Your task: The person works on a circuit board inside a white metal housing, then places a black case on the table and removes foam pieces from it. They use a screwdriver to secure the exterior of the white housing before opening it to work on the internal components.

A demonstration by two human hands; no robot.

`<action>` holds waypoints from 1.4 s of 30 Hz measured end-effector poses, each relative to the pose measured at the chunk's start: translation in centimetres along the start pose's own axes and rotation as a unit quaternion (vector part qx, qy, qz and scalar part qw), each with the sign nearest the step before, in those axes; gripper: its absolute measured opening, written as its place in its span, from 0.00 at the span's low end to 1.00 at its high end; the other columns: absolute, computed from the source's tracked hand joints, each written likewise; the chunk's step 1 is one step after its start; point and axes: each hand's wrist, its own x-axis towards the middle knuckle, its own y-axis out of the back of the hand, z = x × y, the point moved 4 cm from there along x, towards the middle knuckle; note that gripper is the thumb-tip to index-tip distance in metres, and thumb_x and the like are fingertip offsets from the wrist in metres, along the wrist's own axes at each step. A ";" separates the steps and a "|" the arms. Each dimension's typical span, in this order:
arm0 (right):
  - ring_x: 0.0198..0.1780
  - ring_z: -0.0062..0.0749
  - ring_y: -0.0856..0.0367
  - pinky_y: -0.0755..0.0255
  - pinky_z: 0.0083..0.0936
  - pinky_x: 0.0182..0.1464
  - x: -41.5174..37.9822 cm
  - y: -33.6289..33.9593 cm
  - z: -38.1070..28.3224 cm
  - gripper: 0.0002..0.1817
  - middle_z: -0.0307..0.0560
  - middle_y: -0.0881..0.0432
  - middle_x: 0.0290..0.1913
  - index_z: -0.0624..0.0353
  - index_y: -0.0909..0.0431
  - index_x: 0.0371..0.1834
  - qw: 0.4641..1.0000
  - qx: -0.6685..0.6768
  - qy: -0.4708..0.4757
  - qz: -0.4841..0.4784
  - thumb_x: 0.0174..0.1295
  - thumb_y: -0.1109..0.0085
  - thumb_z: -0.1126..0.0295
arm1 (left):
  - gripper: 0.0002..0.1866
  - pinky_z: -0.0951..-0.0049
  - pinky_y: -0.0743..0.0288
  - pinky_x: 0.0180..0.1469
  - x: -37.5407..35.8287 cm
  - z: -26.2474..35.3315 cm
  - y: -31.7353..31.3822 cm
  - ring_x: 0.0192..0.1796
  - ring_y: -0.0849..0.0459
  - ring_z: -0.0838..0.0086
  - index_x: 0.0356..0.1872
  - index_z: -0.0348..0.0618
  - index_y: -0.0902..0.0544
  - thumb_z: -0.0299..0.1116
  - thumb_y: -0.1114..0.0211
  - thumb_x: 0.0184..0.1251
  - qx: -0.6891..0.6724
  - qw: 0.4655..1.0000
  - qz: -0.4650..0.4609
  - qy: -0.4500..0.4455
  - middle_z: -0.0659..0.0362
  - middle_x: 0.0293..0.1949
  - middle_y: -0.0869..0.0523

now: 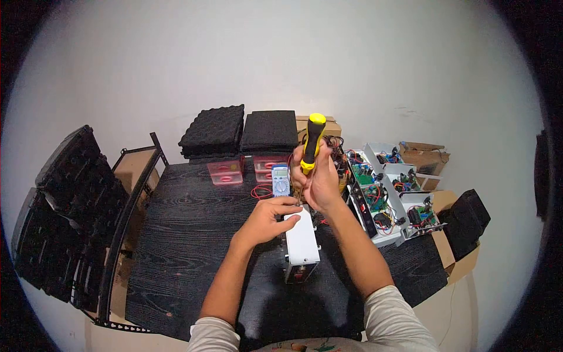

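A yellow and black screwdriver (pixel 313 141) is upright in my right hand (pixel 319 179), whose fingers wrap round the lower part of its handle. Its shaft points down to the far end of a white metal box (pixel 303 237) on the dark table. My left hand (pixel 268 222) lies on the far left part of the box, fingers apart, with the fingertips beside the screwdriver's tip. The tip's exact contact is too small to tell. On the near end of the box is a dark panel (pixel 299 273).
A blue multimeter (pixel 281 180) with a red lead and pink drawers (pixel 225 171) stand behind on the black table (pixel 182 234). Black foam (pixel 270 130) sits at the back. Several open white cases (pixel 375 202) with circuit boards are right; a black rack (pixel 120 234) is left.
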 end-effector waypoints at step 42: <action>0.31 0.20 0.26 0.31 0.18 0.34 -1.4 0.5 -0.5 0.24 0.40 0.20 0.43 0.57 0.27 0.61 0.990 -0.089 0.088 0.057 0.81 0.51 0.47 | 0.14 0.69 0.25 0.62 -0.1 -0.2 -0.3 0.57 0.16 0.68 0.51 0.38 0.09 0.29 0.27 0.66 -0.030 0.999 -0.012 0.001 0.55 0.52 0.14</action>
